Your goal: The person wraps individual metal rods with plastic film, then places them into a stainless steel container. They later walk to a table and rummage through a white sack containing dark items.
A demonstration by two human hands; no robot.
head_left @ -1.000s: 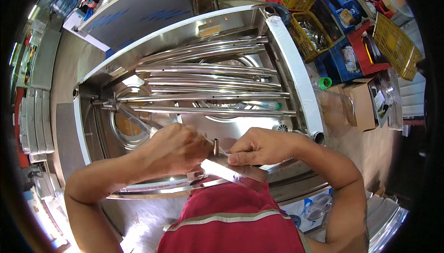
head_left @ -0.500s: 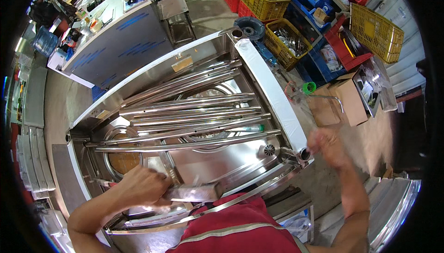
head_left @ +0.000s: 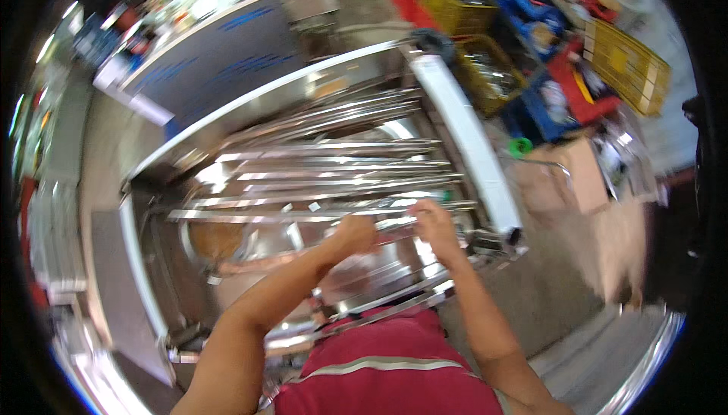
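A: What do the hands hold?

B: Both grip one shiny steel rod [head_left: 394,222]; the left hand [head_left: 355,234] is closed in a fist around it, the right hand [head_left: 434,225] curls over it just beside; how tightly the right fingers wrap is blurred.

A: Where is the rod, and how does it lie?

B: Near the front edge of a large stainless steel frame [head_left: 462,123], toward its right side; its long axis runs roughly left to right, tilting up slightly toward the right, about parallel with the other steel bars [head_left: 318,176] stacked across the frame behind it; its ends are hard to pick out among the reflections.

A: And the surroundings?

B: A workshop with a concrete floor [head_left: 561,294]; yellow crates [head_left: 626,66], a red crate [head_left: 572,85] and a blue one [head_left: 535,112] sit well beyond the frame's right edge, with a cardboard box [head_left: 584,176] nearer; a grey bench [head_left: 220,59] stands past the far edge.

A: Anything unclear?

B: The whole view is motion-blurred; crate contents cannot be told; the person's red shirt [head_left: 387,373] hides the frame's near edge; the picture's rim is black.
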